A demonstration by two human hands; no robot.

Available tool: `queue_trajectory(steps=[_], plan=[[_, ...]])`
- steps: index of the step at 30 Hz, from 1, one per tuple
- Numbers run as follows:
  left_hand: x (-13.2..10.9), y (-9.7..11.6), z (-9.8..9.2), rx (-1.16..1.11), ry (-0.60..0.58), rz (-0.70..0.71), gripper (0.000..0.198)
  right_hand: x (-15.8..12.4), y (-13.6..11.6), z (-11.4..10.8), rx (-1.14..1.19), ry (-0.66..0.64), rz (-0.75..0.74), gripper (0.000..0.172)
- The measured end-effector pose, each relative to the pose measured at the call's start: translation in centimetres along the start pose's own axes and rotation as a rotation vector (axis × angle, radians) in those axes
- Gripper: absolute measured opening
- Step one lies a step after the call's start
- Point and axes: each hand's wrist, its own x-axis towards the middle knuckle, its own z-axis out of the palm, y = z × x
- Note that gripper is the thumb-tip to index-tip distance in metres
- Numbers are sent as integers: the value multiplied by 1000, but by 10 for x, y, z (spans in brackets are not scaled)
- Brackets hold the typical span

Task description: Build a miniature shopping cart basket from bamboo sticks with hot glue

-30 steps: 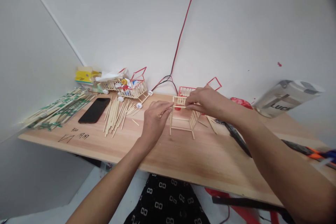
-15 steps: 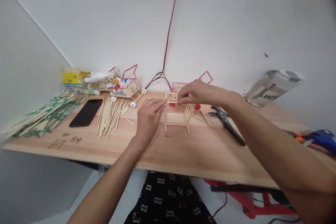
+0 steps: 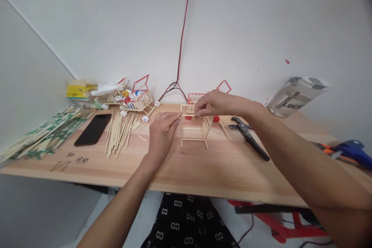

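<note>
A small frame of wooden sticks (image 3: 193,139) stands on the table in front of me, with a row of slats on its right side. My left hand (image 3: 164,130) is at its upper left corner, thumb and forefinger pinched together on the frame's edge. From the right, my right hand (image 3: 209,104) reaches over the top, its fingers bent down and closed at the upper bar. The fingertips hide part of that bar. Behind the frame is a little stick cart with a red-edged basket (image 3: 195,97) and red wheels (image 3: 216,118), partly covered by my right hand.
At left are loose sticks (image 3: 117,133), a black phone (image 3: 93,130) and green-wrapped chopsticks (image 3: 43,133). Finished stick carts (image 3: 141,102) stand by the wall. To the right lie black-handled pliers (image 3: 251,139), a clear bottle (image 3: 295,99) and a blue tool (image 3: 353,152).
The view has shifted slightly, so everything sits a little to the left. Both hands keep the same places on the stick frame.
</note>
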Motion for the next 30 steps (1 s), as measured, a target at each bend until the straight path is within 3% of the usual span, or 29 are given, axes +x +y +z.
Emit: queue_trajectory(steps=[20,25,30], plan=[[-1,2,3,-19,47,-3,17,-12,-8,-4,-23,34,-23,22],[0,1,3,-9,52,-9,17,-30,-9,-12,47,247,-61,22],[0,1,3,-12,49,-47,17,-46,8,-2,156,495,-29,26]])
